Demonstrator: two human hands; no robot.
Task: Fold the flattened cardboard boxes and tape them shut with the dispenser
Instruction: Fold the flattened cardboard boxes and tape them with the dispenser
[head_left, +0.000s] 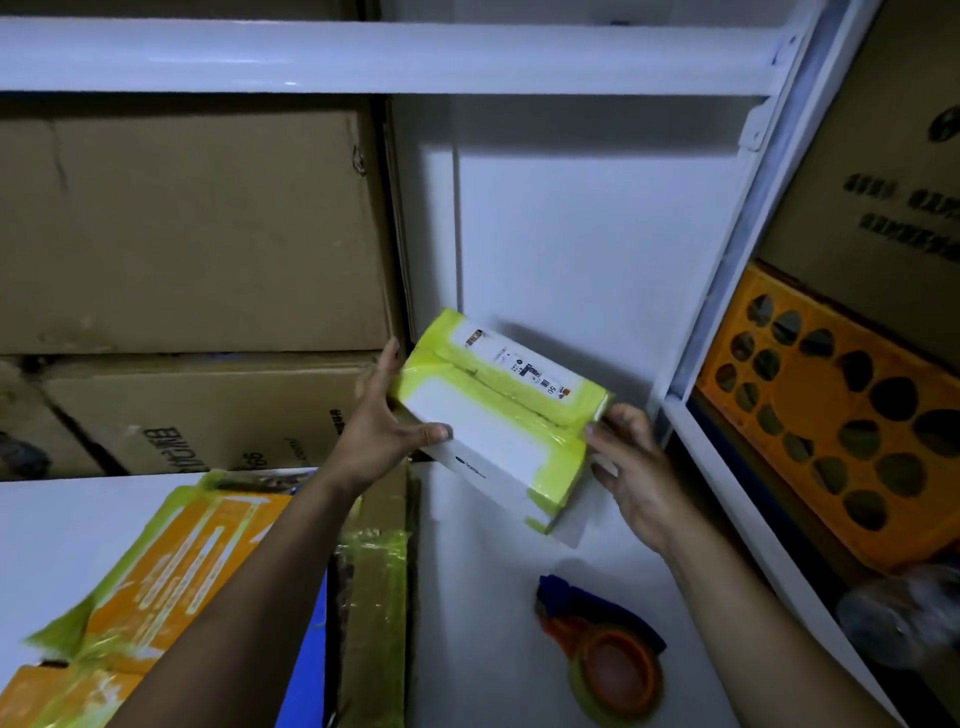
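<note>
Centre of frame: small white box (493, 447), edges and seam wrapped in yellow-green tape, printed label on its top face. It is held tilted above the white shelf (483, 623).

Left hand (382, 421) clamped on the box's left end, thumb across the near face, fingers behind. Right hand (631, 467) holds the right end, thumb at the upper corner, fingers curled under the far side. Hands apart, one at each end.

Lower centre-right: tape dispenser (608, 654) lying on the shelf, blue handle, orange hub, roll of yellow-green tape. It is below the right hand and not touched.

Lower left: orange box (171, 561) bound with the same tape, partly behind the left forearm.

Upper left: stacked brown cartons (197, 234). Right edge: orange crate (831, 431) with round holes, beyond the white rack post.
</note>
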